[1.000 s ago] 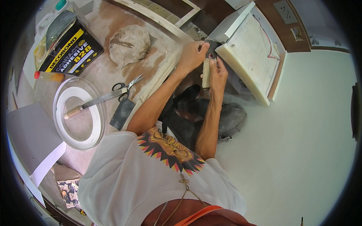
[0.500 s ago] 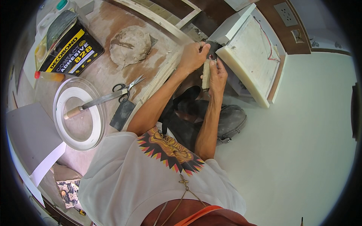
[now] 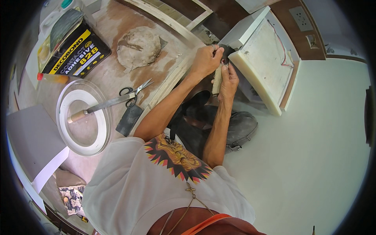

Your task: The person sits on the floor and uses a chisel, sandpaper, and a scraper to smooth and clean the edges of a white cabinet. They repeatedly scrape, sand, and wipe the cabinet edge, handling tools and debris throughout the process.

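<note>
Closed fingers of my left hand (image 3: 206, 62) pinch a small black piece (image 3: 226, 51), which looks like a folded sheet of sandpaper. Just below it, my right hand (image 3: 227, 83) is wrapped round a narrow pale block (image 3: 216, 81), held upright with its lower end showing. The upper end of the block meets the black piece, and the fingers partly hide that contact. Close by on the right stands a white box-like panel (image 3: 268, 55) with a thick cream edge strip (image 3: 254, 80). A thin red wire (image 3: 280, 45) runs along the panel.
Scissors (image 3: 137, 93), a wooden-handled file (image 3: 102, 107), a roll of white edging (image 3: 66, 133) and a dark flat piece (image 3: 129, 119) lie on the board at left. Behind them are a black adhesive can (image 3: 80, 51) and a dusty round bundle (image 3: 139, 49). A wooden frame (image 3: 164, 19) borders the board.
The whole view has shifted slightly. Both hands keep their grips, with the right fingers moved a little at the top of the pale block.
</note>
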Available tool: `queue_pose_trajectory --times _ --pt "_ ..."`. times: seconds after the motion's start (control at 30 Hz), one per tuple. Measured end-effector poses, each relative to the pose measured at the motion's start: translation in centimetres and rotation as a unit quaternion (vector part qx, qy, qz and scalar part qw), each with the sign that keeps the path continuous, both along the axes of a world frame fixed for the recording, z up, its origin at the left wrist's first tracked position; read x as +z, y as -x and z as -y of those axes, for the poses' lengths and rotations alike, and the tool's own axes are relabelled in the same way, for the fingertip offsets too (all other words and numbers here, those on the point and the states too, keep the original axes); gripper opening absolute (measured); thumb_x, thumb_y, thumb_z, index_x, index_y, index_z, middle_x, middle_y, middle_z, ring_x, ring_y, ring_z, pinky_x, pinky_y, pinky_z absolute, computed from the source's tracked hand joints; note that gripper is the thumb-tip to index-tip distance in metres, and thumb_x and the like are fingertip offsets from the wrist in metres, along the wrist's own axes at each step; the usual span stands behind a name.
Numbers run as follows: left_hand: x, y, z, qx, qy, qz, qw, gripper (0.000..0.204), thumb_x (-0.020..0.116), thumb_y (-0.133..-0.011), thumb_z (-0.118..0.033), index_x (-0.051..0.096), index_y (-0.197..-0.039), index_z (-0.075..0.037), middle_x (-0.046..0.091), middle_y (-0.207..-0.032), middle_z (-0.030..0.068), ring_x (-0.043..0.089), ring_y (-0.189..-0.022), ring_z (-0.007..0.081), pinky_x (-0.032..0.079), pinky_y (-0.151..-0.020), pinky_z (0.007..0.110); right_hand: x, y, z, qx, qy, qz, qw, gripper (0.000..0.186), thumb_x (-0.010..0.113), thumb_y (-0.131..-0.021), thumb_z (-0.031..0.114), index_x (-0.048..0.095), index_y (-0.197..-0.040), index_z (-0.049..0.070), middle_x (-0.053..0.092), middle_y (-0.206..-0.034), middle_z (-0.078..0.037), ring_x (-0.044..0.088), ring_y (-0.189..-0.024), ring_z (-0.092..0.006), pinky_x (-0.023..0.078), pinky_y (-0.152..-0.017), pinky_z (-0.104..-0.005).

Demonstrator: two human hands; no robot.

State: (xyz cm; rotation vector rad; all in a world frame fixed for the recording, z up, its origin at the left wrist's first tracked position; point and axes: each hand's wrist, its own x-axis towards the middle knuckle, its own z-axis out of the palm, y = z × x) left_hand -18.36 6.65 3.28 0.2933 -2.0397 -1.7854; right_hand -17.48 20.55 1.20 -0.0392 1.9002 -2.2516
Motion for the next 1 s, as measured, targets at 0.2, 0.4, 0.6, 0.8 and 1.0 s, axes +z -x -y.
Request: queue_pose_trajectory --times 0.2,0.4,0.6,0.8,1.0 --pt "0.2 0.1 -0.3 0.012 -0.022 -0.014 1.000 0.033 0.062 -0.099 -0.025 0.068 -0.084 0.003 0.062 -0.064 0.0214 0.060 -0.053 0.0300 0.044 -0.054 0.041 1.0 0.0 0.0 -0.002 -0.012 0.005 1.000 0.039 0.066 -0.101 0.019 0.061 -0.134 -0.002 0.069 -0.094 -0.006 0.065 -0.064 -0.0102 0.060 -0.050 -0.0257" --pt "-0.3 0.6 -0.7 0.002 -0.041 0.012 0.999 0.037 0.059 -0.099 -0.029 0.070 -0.088 0.005 0.066 -0.071 0.0220 0.061 -0.062 0.0237 0.049 -0.064 0.039 0.8 0.7 -0.4 -0.013 -0.058 -0.013 0.998 0.037 0.066 -0.101 0.022 0.064 -0.130 -0.002 0.069 -0.094 -0.007 0.064 -0.063 -0.0115 0.058 -0.050 -0.0264" --pt "-0.7 2.1 0.3 -0.012 -0.003 0.009 1.000 0.039 0.058 -0.099 -0.030 0.071 -0.088 0.005 0.070 -0.075 0.0167 0.062 -0.070 0.0198 0.049 -0.065 0.037 1.3 1.9 0.5 -0.008 -0.113 -0.057 0.992 0.037 0.063 -0.103 0.024 0.064 -0.127 -0.004 0.069 -0.087 -0.008 0.064 -0.057 -0.0137 0.053 -0.048 -0.0272" --pt "-4.5 1.3 1.1 0.027 0.011 -0.027 0.999 0.030 0.057 -0.100 -0.027 0.074 -0.101 -0.001 0.073 -0.093 0.0198 0.068 -0.079 0.0334 0.051 -0.073 0.041 -1.4 -0.7 -0.2 0.003 -0.115 0.016 0.993 0.034 0.061 -0.104 0.022 0.062 -0.128 -0.002 0.068 -0.085 -0.008 0.064 -0.057 -0.0140 0.054 -0.049 -0.0273" --pt "-2.5 2.5 0.1 -0.042 -0.064 -0.066 0.995 0.030 0.062 -0.100 -0.023 0.071 -0.120 -0.002 0.074 -0.095 0.0108 0.067 -0.084 0.0197 0.054 -0.078 0.035 -5.3 -2.7 -2.7 -0.034 -0.095 0.021 0.995 0.035 0.062 -0.104 0.022 0.059 -0.130 -0.002 0.069 -0.088 -0.009 0.064 -0.057 -0.0155 0.055 -0.049 -0.0291"
